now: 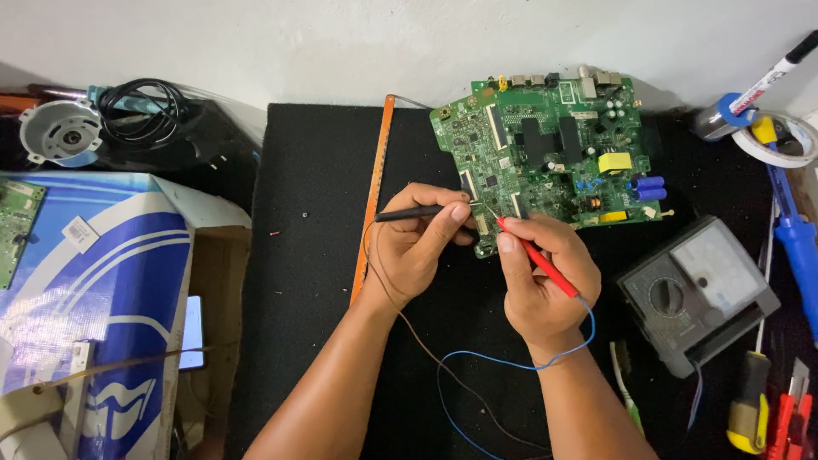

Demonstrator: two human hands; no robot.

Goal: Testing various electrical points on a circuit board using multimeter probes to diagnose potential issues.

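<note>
A green circuit board (pixel 545 145) with several capacitors and connectors lies on a black mat (pixel 315 187). My left hand (pixel 417 247) grips a black test probe (pixel 409 213), its tip at the board's lower left edge. My right hand (pixel 541 281) pinches a red test probe (pixel 537 255), its tip touching the same corner of the board. A brown wire and a blue wire (pixel 494 362) trail from the probes toward me. An analog multimeter (pixel 699 290) sits on the mat to the right of my right hand.
An orange strip (pixel 375 187) lies along the mat's left side. A blue and white cardboard box (pixel 111 298) stands at left, with a coiled black cable (pixel 141 106) behind it. At right are a tape roll (pixel 788 140), a marker (pixel 771 77), a blue tool (pixel 801 247) and screwdriver handles (pixel 750 413).
</note>
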